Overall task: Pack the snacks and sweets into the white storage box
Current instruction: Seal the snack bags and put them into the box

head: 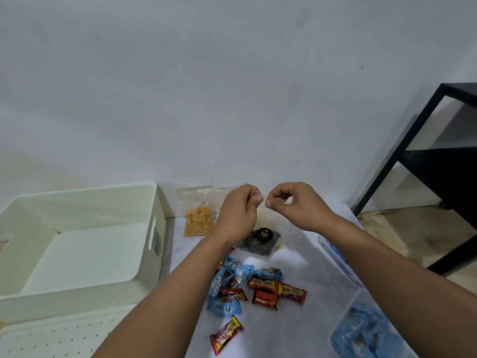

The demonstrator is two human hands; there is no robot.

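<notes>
The white storage box stands open and empty at the left. Both hands are raised at the back of the table, close together. My left hand and my right hand each pinch a thin clear plastic edge between thumb and fingers. Just below them is a clear bag of dark snacks with a black label; whether the pinched edge belongs to it I cannot tell. A clear bag of orange sticks leans by the wall. Red wrapped bars and blue wrapped sweets lie piled in the middle. One red bar lies apart, nearer me.
The box's dotted white lid lies at the lower left. A clear plastic tub holding blue packets sits on the table's right edge. A black metal shelf frame stands on the floor to the right. The wall is right behind the table.
</notes>
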